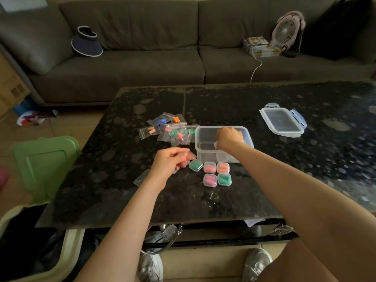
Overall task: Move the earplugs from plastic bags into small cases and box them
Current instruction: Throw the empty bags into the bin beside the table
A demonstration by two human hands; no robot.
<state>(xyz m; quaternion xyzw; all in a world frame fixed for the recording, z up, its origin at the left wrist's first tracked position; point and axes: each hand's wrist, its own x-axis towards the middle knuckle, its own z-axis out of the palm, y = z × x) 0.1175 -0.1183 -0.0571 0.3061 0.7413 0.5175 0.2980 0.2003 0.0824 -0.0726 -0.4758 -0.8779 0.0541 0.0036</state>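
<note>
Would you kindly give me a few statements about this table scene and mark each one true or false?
1. The right hand reaches into the clear plastic box. True.
2. The box lid is snapped onto the box. False: it lies apart on the table, to the right.
3. Five filled small cases sit in front of the box. True.
4. The bags of earplugs lie right of the box. False: they lie to its left.
5. The left hand is flat on the table, holding nothing. False: its fingers close on something pink-orange.
</note>
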